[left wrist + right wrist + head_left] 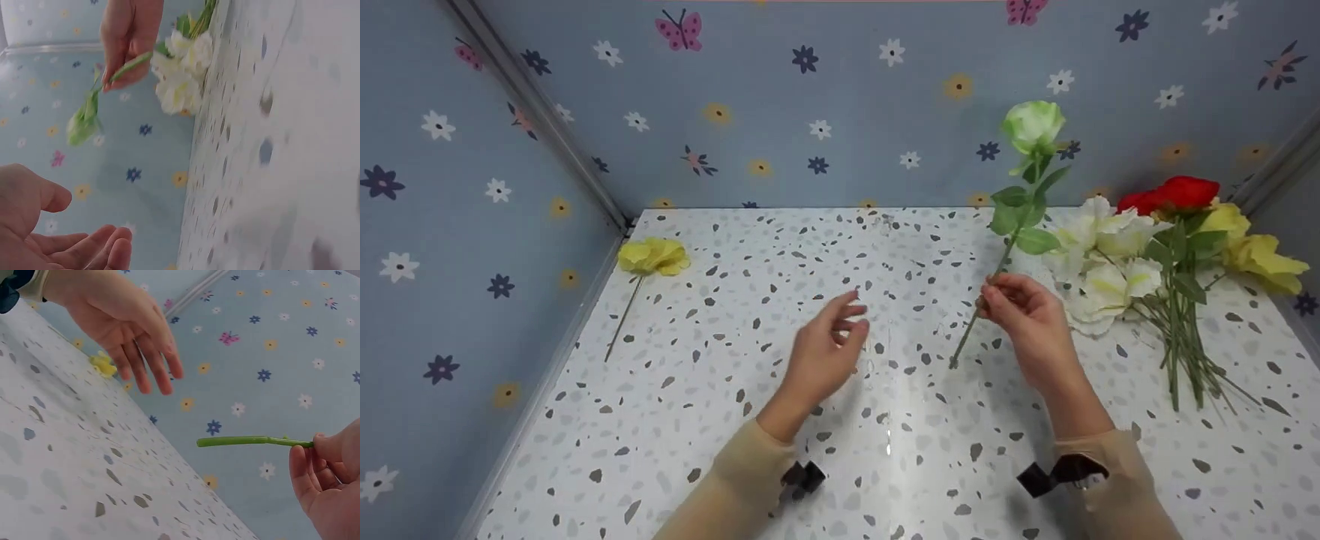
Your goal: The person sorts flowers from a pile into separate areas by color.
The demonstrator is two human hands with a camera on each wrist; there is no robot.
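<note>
Pinched by its stem between the thumb and fingers of my right hand (1030,326) is a pale green artificial rose (1033,129). Its bloom points up and away in the head view, and the lower stem (233,441) sticks out past the fingertips in the right wrist view. My left hand (826,349) is held over the table with fingers loosely bent and nothing in them, a short way left of the stem's lower end. In the left wrist view the left thumb and fingers (84,250) stand apart, with the rose beyond them.
On the right of the speckled table (885,465) lies a pile of white flowers (1110,281), a red flower (1174,196) and yellow flowers (1264,259), stems toward me. One yellow flower (654,256) lies at the far left. Patterned panels (855,97) enclose the back and sides.
</note>
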